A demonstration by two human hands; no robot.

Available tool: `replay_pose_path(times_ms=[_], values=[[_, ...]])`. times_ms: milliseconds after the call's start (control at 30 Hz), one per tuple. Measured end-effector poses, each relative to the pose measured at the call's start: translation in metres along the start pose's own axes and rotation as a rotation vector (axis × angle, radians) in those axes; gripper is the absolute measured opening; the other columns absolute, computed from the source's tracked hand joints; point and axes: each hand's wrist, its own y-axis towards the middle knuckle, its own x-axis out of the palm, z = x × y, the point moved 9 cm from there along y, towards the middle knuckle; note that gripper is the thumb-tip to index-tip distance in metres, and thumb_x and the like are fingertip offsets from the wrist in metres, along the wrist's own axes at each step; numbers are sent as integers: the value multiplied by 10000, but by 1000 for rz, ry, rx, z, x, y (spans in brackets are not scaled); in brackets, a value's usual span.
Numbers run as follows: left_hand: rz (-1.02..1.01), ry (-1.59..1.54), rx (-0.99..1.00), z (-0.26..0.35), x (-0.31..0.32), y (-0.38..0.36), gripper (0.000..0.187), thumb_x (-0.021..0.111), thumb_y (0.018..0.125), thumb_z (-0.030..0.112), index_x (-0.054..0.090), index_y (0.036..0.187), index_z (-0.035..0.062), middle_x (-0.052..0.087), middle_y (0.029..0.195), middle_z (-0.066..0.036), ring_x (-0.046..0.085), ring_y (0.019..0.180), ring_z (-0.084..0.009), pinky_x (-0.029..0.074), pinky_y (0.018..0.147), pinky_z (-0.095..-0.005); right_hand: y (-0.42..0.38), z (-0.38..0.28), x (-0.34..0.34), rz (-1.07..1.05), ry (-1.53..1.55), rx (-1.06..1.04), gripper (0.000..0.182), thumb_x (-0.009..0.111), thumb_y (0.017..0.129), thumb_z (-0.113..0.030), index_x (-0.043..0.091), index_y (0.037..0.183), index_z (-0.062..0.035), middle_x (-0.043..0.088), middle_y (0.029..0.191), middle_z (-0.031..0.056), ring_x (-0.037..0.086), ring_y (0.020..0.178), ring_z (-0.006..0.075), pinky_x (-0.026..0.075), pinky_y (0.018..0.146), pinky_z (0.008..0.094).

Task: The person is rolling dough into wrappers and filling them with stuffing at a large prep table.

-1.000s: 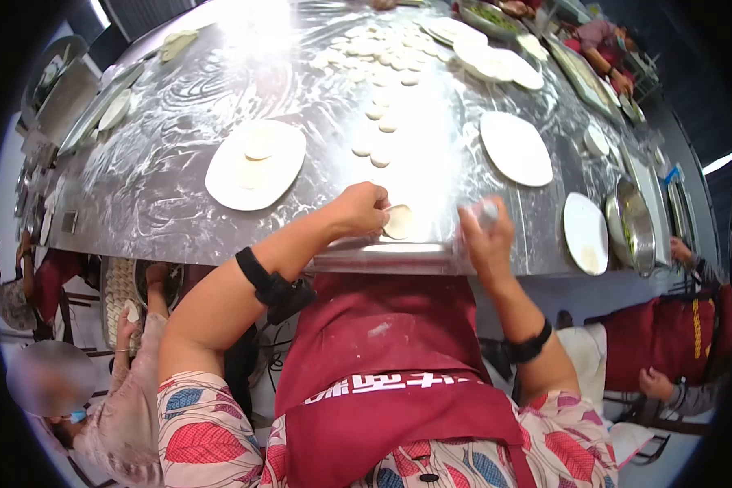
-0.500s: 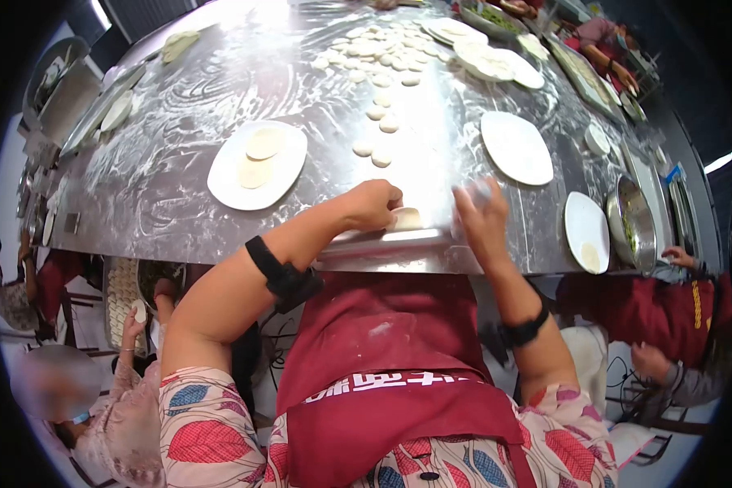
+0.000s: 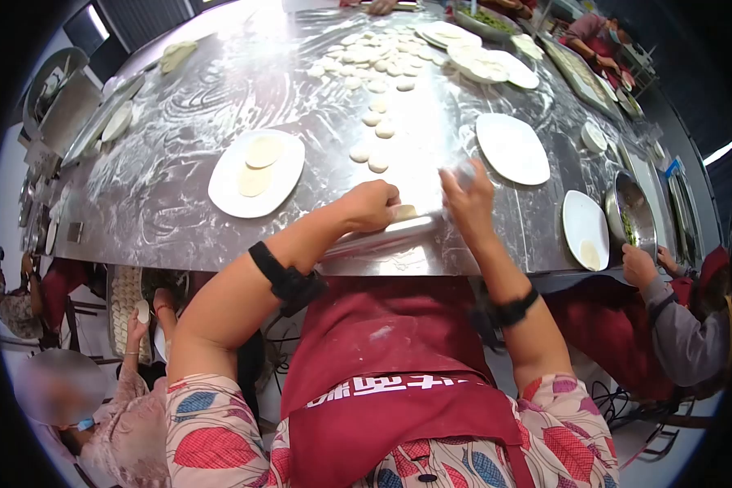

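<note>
My left hand [image 3: 372,205] pinches the near edge of a small round dough wrapper [image 3: 405,212] lying on the floured steel table [image 3: 163,163]. A slim rolling pin [image 3: 374,235] lies across the table in front of me, against the wrapper. My right hand [image 3: 466,198] rests on the pin's right end, palm down and fingers spread over it. Both wrists wear black bands. I have on a red apron over patterned sleeves.
A white plate [image 3: 256,173] with two flat wrappers sits to the left. An empty plate [image 3: 512,148] and another plate [image 3: 586,230] stand right, beside a metal bowl [image 3: 630,221]. Several dough discs [image 3: 374,122] trail up the middle. A co-worker's hand [image 3: 638,264] reaches near the bowl.
Both my hands and the rolling pin have moved away from the table's near edge, the pin rolling over the wrapper. A co-worker at the right has reached a hand up beside the bowl.
</note>
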Motion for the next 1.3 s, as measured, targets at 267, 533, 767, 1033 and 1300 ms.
replay_pose_path(times_ms=[267, 533, 767, 1033, 1300], values=[[5, -80, -17, -7, 4, 4, 197, 570, 751, 107, 608, 880, -36, 630, 763, -168, 602, 752, -240, 461, 691, -352, -36, -1, -23, -3, -28, 16, 180, 653, 808, -72, 490, 849, -6, 577, 631, 41, 554, 539, 92, 430, 455, 234], [134, -12, -66, -5, -4, 9, 202, 574, 746, 105, 619, 883, -37, 640, 792, -187, 617, 754, -268, 463, 695, -357, 17, 8, 10, -1, -24, -26, 184, 645, 813, -97, 492, 864, -9, 562, 607, 35, 515, 494, 95, 408, 445, 249], [50, -110, -46, -8, 3, 1, 239, 564, 751, 97, 611, 935, -48, 641, 849, -209, 620, 784, -282, 469, 706, -360, -57, 3, -30, -6, 46, 74, 144, 628, 820, -54, 493, 848, -11, 566, 597, 37, 535, 500, 89, 418, 453, 227], [94, 5, -40, 0, -2, 7, 172, 599, 803, 151, 626, 862, -9, 633, 759, -140, 597, 718, -227, 460, 671, -350, 21, 6, 14, 20, -30, -38, 219, 655, 800, -109, 466, 818, 1, 550, 578, 72, 511, 475, 114, 412, 445, 278], [27, -180, -68, -19, -1, 4, 194, 600, 815, 164, 609, 884, -17, 634, 790, -145, 587, 718, -222, 459, 665, -341, -58, 2, -29, 11, 56, 49, 175, 631, 827, -81, 467, 824, -20, 572, 628, 46, 540, 502, 97, 423, 434, 239]])
